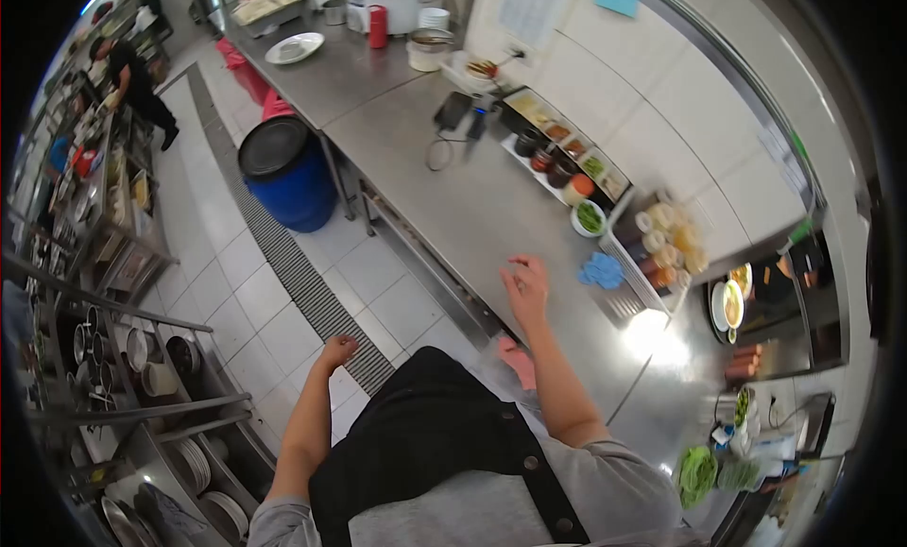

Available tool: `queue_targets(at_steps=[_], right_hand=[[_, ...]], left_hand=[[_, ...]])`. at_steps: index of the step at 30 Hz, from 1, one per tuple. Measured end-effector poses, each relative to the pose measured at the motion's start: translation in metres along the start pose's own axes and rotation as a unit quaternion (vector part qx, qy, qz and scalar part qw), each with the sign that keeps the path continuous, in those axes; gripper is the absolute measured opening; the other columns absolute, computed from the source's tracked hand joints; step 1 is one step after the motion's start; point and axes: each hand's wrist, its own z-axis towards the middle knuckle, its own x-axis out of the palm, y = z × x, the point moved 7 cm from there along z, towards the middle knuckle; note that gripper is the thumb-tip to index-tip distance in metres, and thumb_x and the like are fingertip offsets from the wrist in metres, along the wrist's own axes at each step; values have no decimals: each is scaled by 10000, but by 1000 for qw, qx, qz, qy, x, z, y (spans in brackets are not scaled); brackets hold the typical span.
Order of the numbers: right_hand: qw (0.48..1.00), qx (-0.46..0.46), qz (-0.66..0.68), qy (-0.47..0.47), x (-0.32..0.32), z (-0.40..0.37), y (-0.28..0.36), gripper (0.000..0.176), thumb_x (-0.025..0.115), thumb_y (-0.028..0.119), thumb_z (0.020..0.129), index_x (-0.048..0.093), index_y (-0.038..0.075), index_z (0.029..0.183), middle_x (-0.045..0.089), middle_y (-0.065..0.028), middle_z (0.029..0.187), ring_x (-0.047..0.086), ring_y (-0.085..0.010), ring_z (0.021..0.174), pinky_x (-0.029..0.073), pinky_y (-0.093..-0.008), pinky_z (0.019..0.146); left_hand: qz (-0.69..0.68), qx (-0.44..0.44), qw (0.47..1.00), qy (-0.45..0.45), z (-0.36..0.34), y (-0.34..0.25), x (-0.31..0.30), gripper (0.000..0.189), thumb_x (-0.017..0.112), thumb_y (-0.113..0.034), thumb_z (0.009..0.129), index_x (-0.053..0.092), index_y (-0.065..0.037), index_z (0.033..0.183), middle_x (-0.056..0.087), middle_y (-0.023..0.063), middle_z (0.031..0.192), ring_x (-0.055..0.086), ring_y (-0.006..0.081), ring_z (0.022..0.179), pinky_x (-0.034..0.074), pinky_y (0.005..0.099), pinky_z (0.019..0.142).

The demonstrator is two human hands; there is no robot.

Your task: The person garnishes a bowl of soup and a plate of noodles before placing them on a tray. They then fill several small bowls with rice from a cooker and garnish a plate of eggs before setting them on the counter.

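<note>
Over the front part of the steel counter [416,169], my right hand [526,287] is held with bent fingers apart and nothing in them. A crumpled blue cloth [602,270] lies on the counter to its right. Just below that hand in the view, a pink cloth [516,362] shows at the counter's edge, beside my forearm. My left hand [337,352] hangs over the tiled floor near the drain grate, its fingers curled in loosely with no object showing in them.
Along the wall stand a topping tray [567,141], jars, a bowl of chopped greens [589,218] and a basket of bottles [652,282]. A blue barrel [293,188] stands by the counter. Shelves with pans and plates [194,467] line the left, where another person [137,89] stands farther back.
</note>
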Motion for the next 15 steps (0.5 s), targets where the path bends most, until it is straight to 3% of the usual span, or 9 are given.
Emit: queue_targets(at_steps=[3, 4, 6, 8, 9, 11, 13, 15], right_hand=[[985, 96, 114, 85, 86, 74, 3, 79, 686, 79, 915, 668, 4, 929, 655, -145, 1074, 615, -308, 989, 487, -399, 845], [988, 65, 113, 79, 112, 97, 3, 93, 679, 87, 920, 666, 9, 969, 647, -147, 1094, 612, -312, 1007, 484, -400, 865], [991, 5, 116, 68, 165, 147, -8, 145, 665, 102, 931, 663, 18, 1048, 630, -150, 1133, 605, -319, 1043, 478, -402, 906], [986, 4, 131, 99, 213, 212, -21, 214, 682, 110, 918, 648, 29, 1113, 608, -158, 1180, 586, -335, 1097, 463, -412, 956], [984, 1, 139, 114, 235, 250, -30, 252, 691, 114, 912, 640, 35, 1146, 597, -162, 1203, 577, -344, 1124, 455, -417, 981], [995, -66, 55, 58, 270, 343, -54, 347, 726, 119, 883, 614, 39, 1202, 577, -160, 1240, 542, -364, 1174, 432, -443, 1025], [991, -120, -33, -57, 299, 445, -87, 410, 754, 125, 853, 601, 37, 1224, 579, -134, 1164, 569, -305, 1057, 474, -396, 924], [994, -40, -44, -97, 339, 544, -151, 498, 787, 175, 848, 559, 3, 1256, 572, -204, 1247, 512, -407, 1218, 410, -494, 1053]], left_hand=[[-101, 63, 987, -107, -4, -12, -54, 357, 716, -279, 922, 695, 6, 1136, 737, 94, 913, 702, 184, 769, 558, 332, 655], [-93, 55, 983, -151, 5, 9, -72, 332, 721, -255, 911, 706, 6, 1114, 740, 140, 916, 713, 190, 785, 565, 339, 675], [-7, -7, 976, -216, 18, 65, -101, 350, 747, -274, 885, 716, -13, 1116, 741, 196, 944, 730, 273, 862, 575, 388, 759], [125, -86, 953, -264, 8, 110, -117, 418, 786, -385, 845, 726, -59, 1100, 718, 232, 1082, 675, 419, 1043, 539, 474, 911], [172, -86, 946, -260, -1, 121, -118, 420, 787, -401, 844, 720, -60, 1080, 707, 238, 1094, 671, 410, 1059, 538, 469, 920], [144, -110, 956, -233, -9, 165, -111, 452, 792, -441, 828, 713, -60, 1055, 708, 234, 1070, 678, 436, 1008, 545, 486, 893], [100, -148, 969, -171, -34, 154, -109, 409, 768, -397, 847, 706, -43, 1042, 703, 245, 1076, 686, 451, 944, 548, 491, 863], [40, -208, 963, -165, -55, 146, -114, 401, 764, -384, 853, 699, -44, 1055, 701, 238, 1069, 688, 442, 926, 549, 491, 840]])
